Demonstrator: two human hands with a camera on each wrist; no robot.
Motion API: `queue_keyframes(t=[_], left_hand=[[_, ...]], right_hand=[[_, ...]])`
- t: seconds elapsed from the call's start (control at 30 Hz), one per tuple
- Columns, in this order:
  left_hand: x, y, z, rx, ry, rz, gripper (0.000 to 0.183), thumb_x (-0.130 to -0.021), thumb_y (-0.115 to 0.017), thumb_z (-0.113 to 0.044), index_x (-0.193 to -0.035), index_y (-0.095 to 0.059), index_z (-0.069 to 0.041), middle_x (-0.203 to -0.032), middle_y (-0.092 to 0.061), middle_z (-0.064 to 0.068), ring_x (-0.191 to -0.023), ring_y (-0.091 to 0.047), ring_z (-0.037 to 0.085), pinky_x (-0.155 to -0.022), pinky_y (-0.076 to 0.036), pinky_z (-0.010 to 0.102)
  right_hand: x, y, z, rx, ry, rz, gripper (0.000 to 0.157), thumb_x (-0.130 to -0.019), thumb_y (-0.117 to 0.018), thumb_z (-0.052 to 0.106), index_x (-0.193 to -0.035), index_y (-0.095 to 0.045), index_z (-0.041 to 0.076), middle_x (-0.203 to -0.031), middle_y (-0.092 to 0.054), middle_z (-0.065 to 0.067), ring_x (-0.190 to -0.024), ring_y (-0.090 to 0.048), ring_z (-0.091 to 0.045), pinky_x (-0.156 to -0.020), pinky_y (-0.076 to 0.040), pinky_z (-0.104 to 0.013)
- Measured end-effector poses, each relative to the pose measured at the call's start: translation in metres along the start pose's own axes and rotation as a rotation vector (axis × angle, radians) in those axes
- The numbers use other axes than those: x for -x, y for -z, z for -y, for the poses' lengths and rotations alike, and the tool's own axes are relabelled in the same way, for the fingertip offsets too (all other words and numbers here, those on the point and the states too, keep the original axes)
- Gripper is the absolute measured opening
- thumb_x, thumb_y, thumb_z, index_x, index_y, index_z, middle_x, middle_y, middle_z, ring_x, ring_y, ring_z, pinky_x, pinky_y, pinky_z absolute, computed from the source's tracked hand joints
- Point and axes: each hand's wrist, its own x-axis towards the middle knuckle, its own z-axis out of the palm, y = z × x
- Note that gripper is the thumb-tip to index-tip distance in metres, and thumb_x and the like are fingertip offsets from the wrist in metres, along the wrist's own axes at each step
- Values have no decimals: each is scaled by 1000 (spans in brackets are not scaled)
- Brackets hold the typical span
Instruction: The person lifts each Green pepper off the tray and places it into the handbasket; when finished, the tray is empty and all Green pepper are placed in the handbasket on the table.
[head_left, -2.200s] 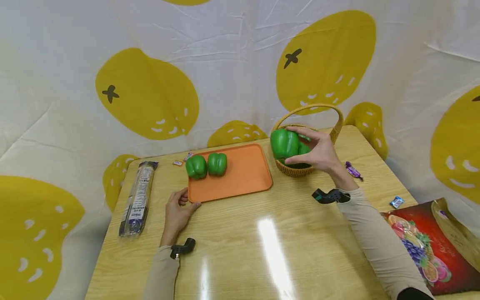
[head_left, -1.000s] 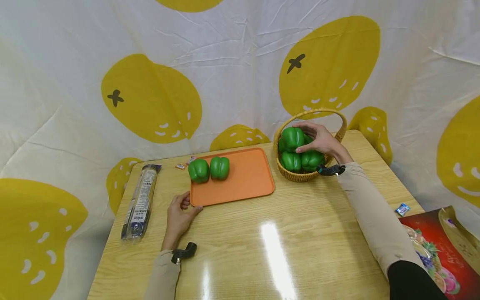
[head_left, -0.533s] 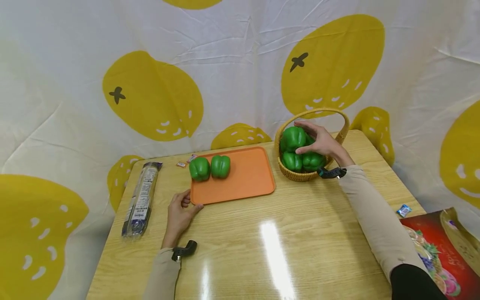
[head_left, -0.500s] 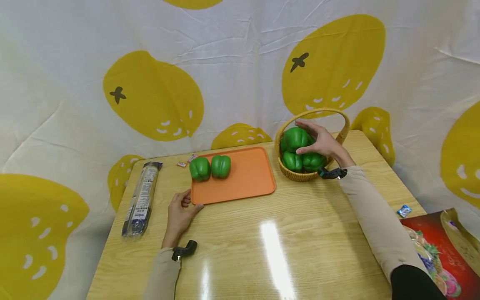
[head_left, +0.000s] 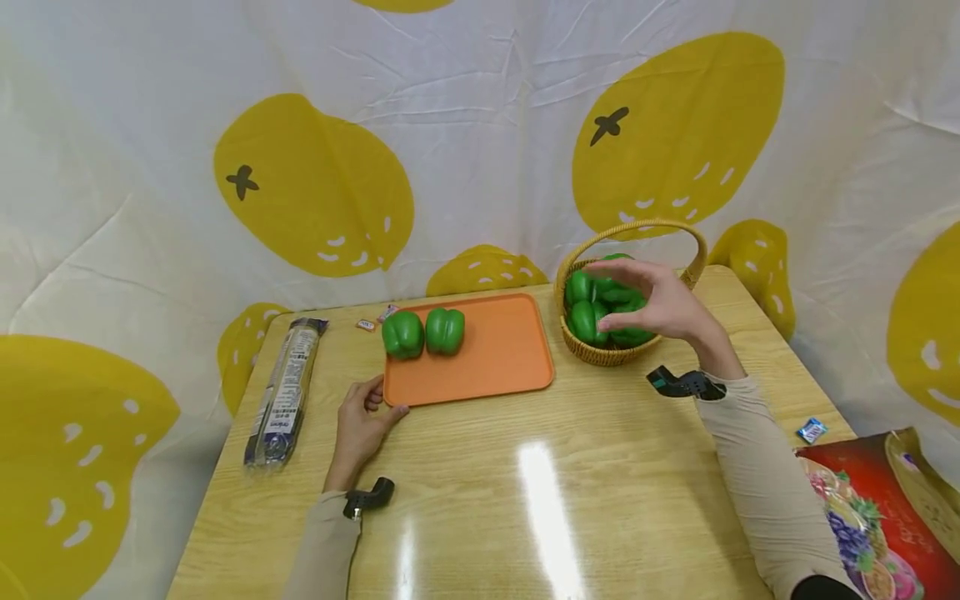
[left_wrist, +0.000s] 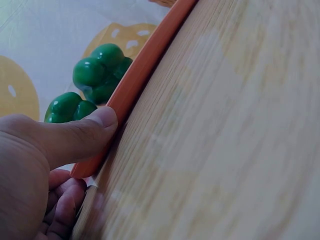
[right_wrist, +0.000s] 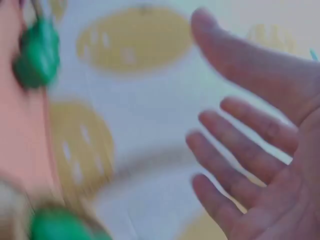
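At the near left corner of the orange tray [head_left: 487, 367], my left hand [head_left: 360, 425] grips the edge; in the left wrist view its thumb [left_wrist: 102, 120] lies on the rim, with the other fingers curled at the corner. Two green bell peppers, one on the left [head_left: 403, 335] and one on the right [head_left: 445, 331], sit side by side on the tray. My right hand [head_left: 663, 302] is over the wicker basket [head_left: 609, 357], thumb and fingers spread with nothing between them. Several green bell peppers [head_left: 587, 322] fill the basket, partly hidden by that hand.
A long clear plastic package [head_left: 287, 392] lies at the table's left. Small wrapped candies, an orange one [head_left: 365, 325] and a blue one [head_left: 812, 430], lie behind the tray and at the right edge. A red fruit-printed package [head_left: 877, 508] is at the right. The basket's handle [head_left: 637, 223] arches upward.
My right hand carried a bell pepper into the basket, let go of it and drew back toward the near right. The left hand has stayed at the tray corner.
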Motion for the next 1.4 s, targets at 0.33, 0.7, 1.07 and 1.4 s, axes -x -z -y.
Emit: queue_keyframes(t=[0.33,0.7,1.07,1.4], left_hand=[[0,3,2,11,-12,-8,67,-75,-88,-21,-132,-60,-1,-104,-57,11,-90,-53,21,-77,-44,26],[-4,-1,-2,19,-17,7,68,-74,-89,-20,-133,-60,-1,-103,-57,10,-92,-55,23,-79,-47,32],[-2,0,-3,2,9,2,67,-75,-89,-22,-132,-60,-3,-104,-58,10,-90,-54,21,-77,-45,30],[0,0,-2,12,4,-13,66,-74,-89,-20,-131,-61,-2,-104,-58,10,-90,-53,20,-76,-43,25]], right_hand=[[-65,-146,-1,-154,200,144,94,-65,-93,8,-146,-46,6,-150,-46,-12,-139,-41,-30,-114,-31,-55],[-103,-205,-84,46,-63,98,105,-64,-94,33,-152,-36,33,-156,-37,4,-143,-35,-22,-113,-33,-52],[-113,-228,-98,176,-107,44,84,-74,-88,31,-146,-46,16,-142,-51,-6,-124,-53,-26,-101,-46,-45],[-93,-199,-74,-46,-30,-34,81,-66,-94,25,-138,-58,14,-139,-58,-4,-126,-55,-27,-106,-44,-46]])
